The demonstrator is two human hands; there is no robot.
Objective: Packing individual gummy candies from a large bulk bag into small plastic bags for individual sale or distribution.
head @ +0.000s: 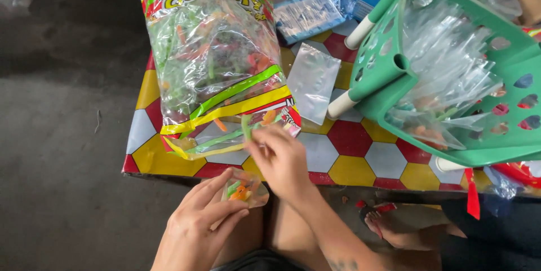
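Small clear pouch (243, 187) part-filled with candy; green gummy strip (246, 126) upright above.

Single head view, worn on head. Looks steeply down, slightly forward, over near edge of desk (349, 169). Close range: hands, lap, floor (62, 152) at left. No second view.

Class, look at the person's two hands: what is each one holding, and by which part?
The left hand holds a small clear bag of candy by its side. The right hand pinches a green candy strip at its lower end.
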